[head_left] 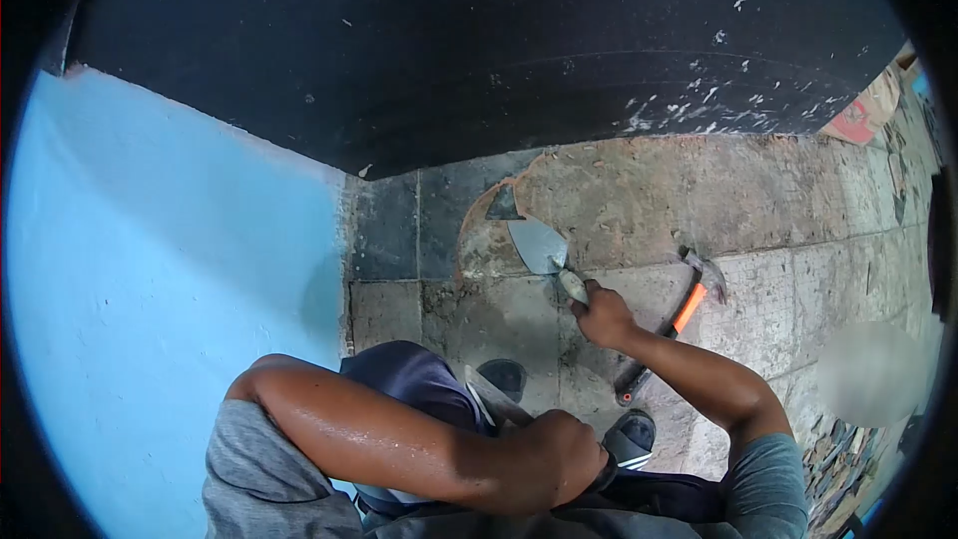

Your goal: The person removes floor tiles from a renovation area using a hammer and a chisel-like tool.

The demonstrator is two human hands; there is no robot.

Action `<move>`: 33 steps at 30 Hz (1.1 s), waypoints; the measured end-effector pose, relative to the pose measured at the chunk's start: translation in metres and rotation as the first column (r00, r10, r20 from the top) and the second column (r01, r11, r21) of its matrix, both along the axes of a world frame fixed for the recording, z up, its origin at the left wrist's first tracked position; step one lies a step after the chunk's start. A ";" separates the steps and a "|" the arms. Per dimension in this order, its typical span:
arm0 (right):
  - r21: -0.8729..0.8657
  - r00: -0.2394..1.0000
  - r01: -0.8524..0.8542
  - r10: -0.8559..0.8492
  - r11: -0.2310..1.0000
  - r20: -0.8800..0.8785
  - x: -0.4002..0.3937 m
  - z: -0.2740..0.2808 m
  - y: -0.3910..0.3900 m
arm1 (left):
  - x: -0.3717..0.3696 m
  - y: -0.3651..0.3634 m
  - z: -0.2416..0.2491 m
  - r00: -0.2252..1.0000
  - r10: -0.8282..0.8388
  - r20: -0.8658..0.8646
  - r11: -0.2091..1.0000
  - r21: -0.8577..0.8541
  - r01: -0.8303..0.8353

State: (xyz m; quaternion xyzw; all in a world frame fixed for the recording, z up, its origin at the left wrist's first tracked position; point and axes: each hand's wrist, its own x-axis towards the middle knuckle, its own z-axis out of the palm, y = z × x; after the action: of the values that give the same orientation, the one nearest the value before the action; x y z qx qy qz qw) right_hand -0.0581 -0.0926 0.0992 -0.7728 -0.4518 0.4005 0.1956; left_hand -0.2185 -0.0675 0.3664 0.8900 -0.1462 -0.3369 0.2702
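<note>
My right hand (604, 317) is closed around the handle of a pointed trowel (539, 246), whose grey blade lies low over the floor. At the blade's tip sits a small dark tile piece (503, 204), inside a curved patch of worn, tile-free floor. My left hand (567, 454) is a fist in front of my body. From it a flat-bladed hand tool (489, 397) sticks out toward the left, with a dark handle end (605, 471) showing on the other side; my fingers hide the middle.
A claw hammer (689, 305) with an orange and black handle lies right of my right hand. Dark floor tiles (387, 225) adjoin the blue wall (180, 230). The black wall (479, 50) rises ahead. Broken tile pieces (838, 459) are heaped at lower right, and my shoes stand below.
</note>
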 end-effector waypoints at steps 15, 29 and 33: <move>0.196 0.970 0.167 -0.124 0.966 -0.210 0.043 0.005 -0.039 | -0.004 0.006 -0.003 0.999 0.047 -0.016 0.999 0.006 -0.047; 0.396 0.090 0.913 -0.896 -0.100 -0.435 0.168 0.001 -0.339 | 0.029 -0.004 0.026 0.961 -0.157 -0.228 0.953 0.221 0.208; 0.458 -0.226 0.657 -0.736 -0.599 -0.639 0.202 0.051 -0.339 | 0.029 -0.013 0.028 0.965 -0.194 -0.174 0.949 0.215 0.229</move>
State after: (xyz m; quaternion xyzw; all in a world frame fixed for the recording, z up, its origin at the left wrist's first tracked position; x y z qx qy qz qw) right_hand 0.1441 -0.4318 0.1500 -0.6305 0.2200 -0.2057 0.7154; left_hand -0.1896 -0.0808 0.3947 0.8666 -0.1795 -0.4452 0.1363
